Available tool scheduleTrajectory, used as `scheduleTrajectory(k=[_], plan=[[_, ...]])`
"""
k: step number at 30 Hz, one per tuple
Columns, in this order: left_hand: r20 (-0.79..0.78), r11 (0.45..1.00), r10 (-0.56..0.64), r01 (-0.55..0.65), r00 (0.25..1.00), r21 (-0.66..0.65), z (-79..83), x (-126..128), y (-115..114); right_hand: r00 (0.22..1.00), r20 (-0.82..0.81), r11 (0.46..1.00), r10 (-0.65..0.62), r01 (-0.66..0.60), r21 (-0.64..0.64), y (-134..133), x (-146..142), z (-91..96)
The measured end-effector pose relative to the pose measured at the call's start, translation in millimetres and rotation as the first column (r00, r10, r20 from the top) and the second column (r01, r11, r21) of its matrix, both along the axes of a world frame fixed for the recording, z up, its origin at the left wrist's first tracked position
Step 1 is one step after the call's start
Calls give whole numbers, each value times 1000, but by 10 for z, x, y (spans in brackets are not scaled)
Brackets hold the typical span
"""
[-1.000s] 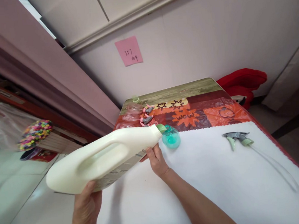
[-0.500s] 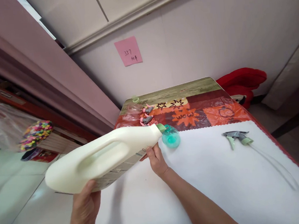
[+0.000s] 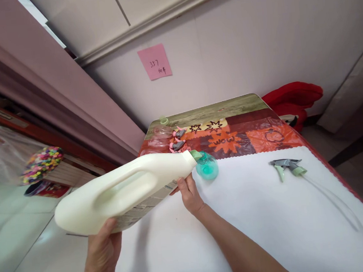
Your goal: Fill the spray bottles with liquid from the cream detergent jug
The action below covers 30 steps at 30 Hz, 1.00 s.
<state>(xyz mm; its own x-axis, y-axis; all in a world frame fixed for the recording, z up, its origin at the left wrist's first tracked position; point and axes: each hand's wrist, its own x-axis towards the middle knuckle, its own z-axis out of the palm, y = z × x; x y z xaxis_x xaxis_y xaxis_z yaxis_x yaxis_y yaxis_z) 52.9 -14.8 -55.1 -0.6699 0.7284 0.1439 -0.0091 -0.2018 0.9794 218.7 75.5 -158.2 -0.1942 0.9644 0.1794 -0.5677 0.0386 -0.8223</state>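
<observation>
A large cream jug (image 3: 125, 190) with a moulded handle lies tipped almost level above the table's left edge. My left hand (image 3: 104, 248) grips its base from below. My right hand (image 3: 188, 193) holds it under the neck, fingers closed against its side. The jug's green spout (image 3: 195, 154) points into the mouth of a small teal bottle (image 3: 207, 167) standing on the white mat (image 3: 273, 221).
A grey-and-green spray trigger (image 3: 287, 166) with a long clear tube lies on the mat to the right. Clear bottles with pink-grey spray heads (image 3: 177, 142) stand at the far left of the orange printed cloth (image 3: 248, 136). A red object (image 3: 291, 97) sits beyond the table.
Almost nothing differs. The jug's base has sunk slightly leftward and my left hand has followed it; the spout stays at the teal bottle.
</observation>
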Motion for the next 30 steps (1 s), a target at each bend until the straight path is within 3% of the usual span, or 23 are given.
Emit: scheduleTrajectory(k=[30], plan=[[-29, 1000, 10, -11, 1000, -26, -41, -47, -14, 999, -42, 999, -22, 24, 41, 0, -28, -48]])
